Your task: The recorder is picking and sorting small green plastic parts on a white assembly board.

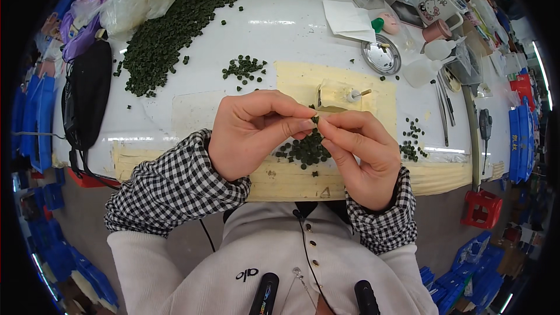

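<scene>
Above the near edge of the table, my two hands meet at the fingertips. My left hand (248,131) pinches a small dark green part (315,119) between thumb and index finger. Close against the same part, the fingertips of my right hand (367,154) are drawn together, and whether they grip a second piece is too small to see. Below the hands lies a pile of similar dark green parts (306,154), partly covered by my fingers. Just behind them stands a small yellowish block (332,99) with a white nozzle-like fitting (353,95) on it.
A large heap of green parts (169,35) spreads at the far left, with a smaller cluster (244,69) nearer. More parts (413,140) lie at right, beside tweezers (443,111). A round metal dish (381,54), squeeze bottle (421,73) and mug (437,7) stand back right.
</scene>
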A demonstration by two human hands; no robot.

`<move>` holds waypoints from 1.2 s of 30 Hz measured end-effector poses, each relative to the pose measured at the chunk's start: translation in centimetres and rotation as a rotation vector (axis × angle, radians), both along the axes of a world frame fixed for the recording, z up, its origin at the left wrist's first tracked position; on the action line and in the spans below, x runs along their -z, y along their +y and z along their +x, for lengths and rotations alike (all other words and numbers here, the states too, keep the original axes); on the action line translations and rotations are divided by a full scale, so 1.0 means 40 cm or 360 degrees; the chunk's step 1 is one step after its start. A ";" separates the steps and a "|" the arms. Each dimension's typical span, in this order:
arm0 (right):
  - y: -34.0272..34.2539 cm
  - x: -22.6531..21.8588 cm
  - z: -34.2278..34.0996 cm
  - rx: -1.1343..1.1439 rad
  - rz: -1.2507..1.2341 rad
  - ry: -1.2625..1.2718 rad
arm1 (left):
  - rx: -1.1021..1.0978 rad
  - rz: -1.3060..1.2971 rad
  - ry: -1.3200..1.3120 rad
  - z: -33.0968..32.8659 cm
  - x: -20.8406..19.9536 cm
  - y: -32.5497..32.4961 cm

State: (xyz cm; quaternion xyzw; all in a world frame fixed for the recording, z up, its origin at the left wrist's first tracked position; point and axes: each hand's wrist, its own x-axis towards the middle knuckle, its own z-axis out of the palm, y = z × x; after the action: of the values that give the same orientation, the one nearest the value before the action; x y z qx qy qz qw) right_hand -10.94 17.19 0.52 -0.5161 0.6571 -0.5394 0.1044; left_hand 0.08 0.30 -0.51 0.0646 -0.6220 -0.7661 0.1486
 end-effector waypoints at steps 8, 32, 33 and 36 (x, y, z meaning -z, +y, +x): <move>0.002 -0.006 0.000 0.0070 0.0005 0.0123 | 0.0018 0.0047 -0.0034 -0.002 -0.004 -0.002; 0.035 -0.103 -0.061 0.0698 -0.0313 0.0578 | 0.0041 -0.0077 -0.0006 0.001 -0.010 -0.002; 0.036 -0.111 -0.058 0.0550 -0.0348 0.0600 | 0.0047 -0.0073 -0.0035 0.003 -0.010 -0.002; 0.000 -0.090 -0.059 0.0225 -0.0241 0.0418 | 0.0089 -0.0103 -0.0081 0.002 -0.014 0.001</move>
State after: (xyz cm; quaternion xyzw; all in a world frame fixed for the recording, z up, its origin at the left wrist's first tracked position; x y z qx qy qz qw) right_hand -13.31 17.18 4.12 -0.5410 0.6573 -0.5212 -0.0598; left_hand 0.16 0.33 0.04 0.0618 -0.6516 -0.7475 0.1133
